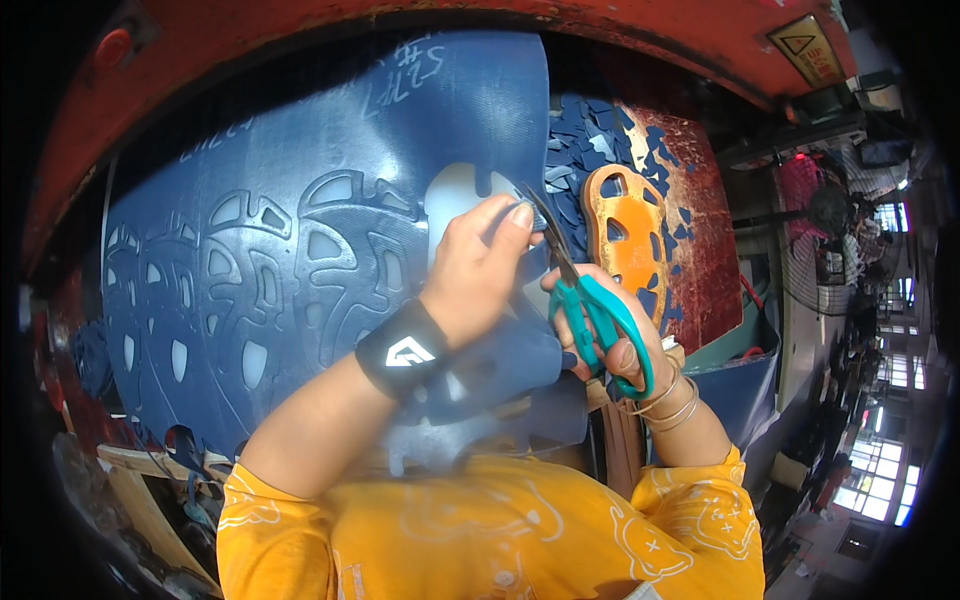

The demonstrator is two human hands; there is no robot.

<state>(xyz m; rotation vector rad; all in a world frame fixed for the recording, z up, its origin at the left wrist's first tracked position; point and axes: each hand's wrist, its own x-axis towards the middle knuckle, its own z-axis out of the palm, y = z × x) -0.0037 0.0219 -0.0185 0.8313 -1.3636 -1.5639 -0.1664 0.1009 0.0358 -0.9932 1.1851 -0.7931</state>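
Teal-handled scissors (pixel 590 310) are gripped in my right hand (pixel 635 350), fingers through the handle loops. Their dark blades point up and left. My left hand (pixel 475 265), below a black wristband (pixel 400 350), pinches a bit of blue material (pixel 538 212) between thumb and fingers, right beside the blades. Whether this bit is still joined to the sheet, I cannot tell. Under both hands lies a large dark blue sheet (pixel 480 100), with rows of cut shapes and open holes on its left part. Chalk-like marks run along its far side.
An orange cutting die (pixel 625 235) with several openings sits on a worn red-brown board (pixel 705 250) to the right. Blue scraps (pixel 580 140) are scattered around it. A red machine beam (pixel 300 45) spans the far side. A fan (pixel 830 215) stands at far right.
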